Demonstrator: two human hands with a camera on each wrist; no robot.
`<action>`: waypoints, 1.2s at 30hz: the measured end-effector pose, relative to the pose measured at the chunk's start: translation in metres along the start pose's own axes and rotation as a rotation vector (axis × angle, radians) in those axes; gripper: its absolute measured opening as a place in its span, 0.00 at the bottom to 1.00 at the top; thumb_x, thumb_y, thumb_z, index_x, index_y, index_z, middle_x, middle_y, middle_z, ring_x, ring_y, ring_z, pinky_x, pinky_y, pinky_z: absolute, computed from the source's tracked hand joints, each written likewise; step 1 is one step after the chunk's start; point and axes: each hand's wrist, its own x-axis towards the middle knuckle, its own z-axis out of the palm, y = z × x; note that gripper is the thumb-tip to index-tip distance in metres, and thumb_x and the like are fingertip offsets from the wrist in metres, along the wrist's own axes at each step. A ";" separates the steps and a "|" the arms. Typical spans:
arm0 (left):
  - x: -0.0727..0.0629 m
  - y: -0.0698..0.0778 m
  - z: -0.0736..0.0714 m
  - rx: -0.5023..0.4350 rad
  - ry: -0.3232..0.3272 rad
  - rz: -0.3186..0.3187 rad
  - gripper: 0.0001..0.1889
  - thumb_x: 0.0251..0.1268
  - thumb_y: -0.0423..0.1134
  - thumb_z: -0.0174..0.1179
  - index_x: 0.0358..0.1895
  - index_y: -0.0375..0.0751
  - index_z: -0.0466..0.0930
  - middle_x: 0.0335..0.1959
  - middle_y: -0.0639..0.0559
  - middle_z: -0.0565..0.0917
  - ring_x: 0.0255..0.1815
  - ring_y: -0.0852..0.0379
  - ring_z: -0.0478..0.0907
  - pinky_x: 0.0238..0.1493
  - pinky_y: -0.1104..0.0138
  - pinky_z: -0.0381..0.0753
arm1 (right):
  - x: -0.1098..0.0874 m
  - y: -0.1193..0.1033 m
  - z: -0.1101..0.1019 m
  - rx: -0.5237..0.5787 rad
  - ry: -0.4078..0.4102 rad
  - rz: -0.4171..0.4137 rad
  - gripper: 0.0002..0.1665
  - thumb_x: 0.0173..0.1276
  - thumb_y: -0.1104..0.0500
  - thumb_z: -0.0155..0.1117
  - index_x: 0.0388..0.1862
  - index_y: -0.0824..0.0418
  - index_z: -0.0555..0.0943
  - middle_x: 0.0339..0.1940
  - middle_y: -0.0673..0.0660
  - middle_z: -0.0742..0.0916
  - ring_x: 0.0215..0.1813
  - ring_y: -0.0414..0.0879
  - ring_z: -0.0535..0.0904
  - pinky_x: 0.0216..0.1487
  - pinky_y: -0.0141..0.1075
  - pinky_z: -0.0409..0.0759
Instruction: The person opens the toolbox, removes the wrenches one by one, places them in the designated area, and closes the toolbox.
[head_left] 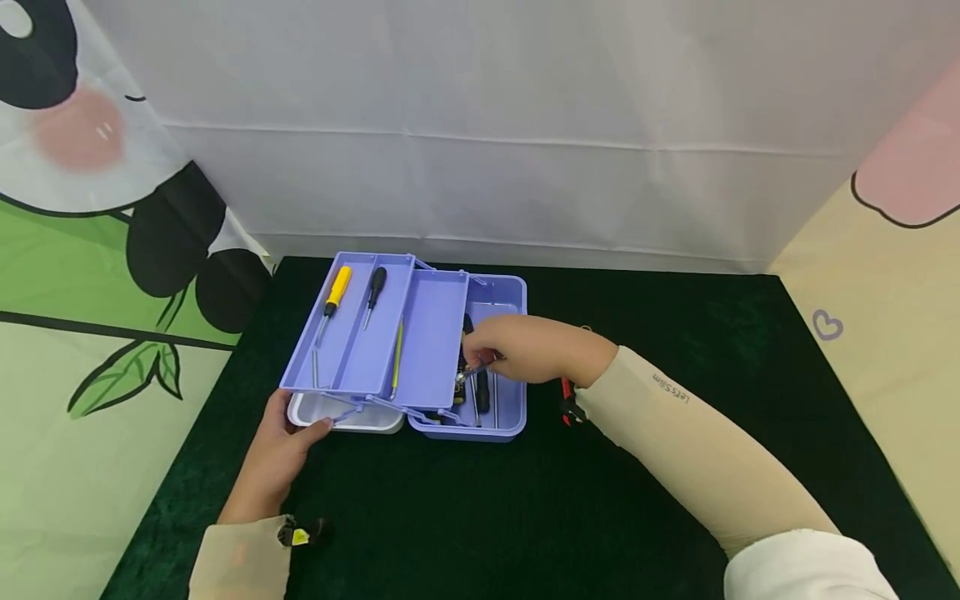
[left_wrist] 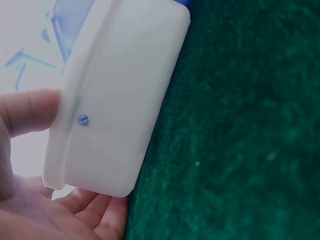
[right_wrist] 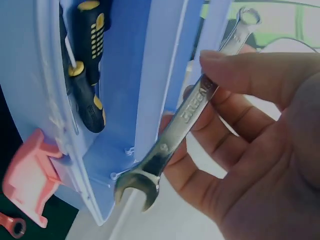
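Observation:
A lilac toolbox (head_left: pixel 512 408) stands with its stepped trays spread out to the left. My left hand (head_left: pixel 270 458) grips the near left corner of its white lid half (head_left: pixel 386 421). In the left wrist view the thumb lies on the lid's rim and the fingers curl under its end (left_wrist: pixel 120 100). Over the deep compartment, my right hand (head_left: pixel 528 346) pinches a shiny combination wrench (right_wrist: pixel 185 110) between thumb and fingers. Its open jaw end points down in the right wrist view, its ring end up. Black-and-yellow screwdrivers (right_wrist: pixel 90 40) lie in the compartment beside it.
The upper left tray (head_left: pixel 358 367) holds a yellow-handled screwdriver (head_left: pixel 339 287) and a black-handled screwdriver (head_left: pixel 377 283). A thin yellow-green stick (head_left: pixel 397 358) lies by the tray's edge. A pink latch (right_wrist: pixel 30 175) juts from the box. Dark green cloth (head_left: pixel 480 517) covers the table.

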 end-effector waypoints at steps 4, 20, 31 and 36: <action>0.002 -0.002 0.000 -0.013 -0.011 -0.004 0.47 0.76 0.37 0.61 0.85 0.55 0.35 0.80 0.38 0.51 0.70 0.34 0.60 0.73 0.36 0.58 | -0.014 0.007 0.008 0.036 0.065 0.023 0.11 0.75 0.67 0.63 0.42 0.50 0.80 0.39 0.47 0.80 0.44 0.42 0.75 0.47 0.36 0.79; 0.000 -0.001 0.000 0.005 -0.003 -0.025 0.48 0.77 0.37 0.60 0.85 0.52 0.32 0.80 0.38 0.51 0.72 0.35 0.59 0.74 0.36 0.57 | -0.063 0.039 0.037 0.151 0.240 0.229 0.07 0.75 0.63 0.65 0.48 0.54 0.81 0.39 0.47 0.80 0.42 0.45 0.76 0.45 0.39 0.81; 0.000 0.000 -0.001 0.010 0.001 -0.040 0.48 0.77 0.36 0.60 0.85 0.54 0.32 0.81 0.39 0.51 0.72 0.35 0.59 0.74 0.37 0.56 | -0.095 0.059 0.056 0.233 0.356 0.367 0.09 0.75 0.63 0.65 0.51 0.54 0.81 0.41 0.49 0.82 0.40 0.47 0.78 0.43 0.41 0.82; -0.001 0.002 -0.001 0.005 -0.003 -0.036 0.48 0.77 0.37 0.60 0.85 0.54 0.32 0.81 0.39 0.51 0.72 0.35 0.59 0.74 0.36 0.57 | -0.101 0.068 0.066 0.257 0.422 0.458 0.09 0.76 0.62 0.64 0.53 0.56 0.81 0.42 0.52 0.82 0.39 0.48 0.77 0.41 0.42 0.81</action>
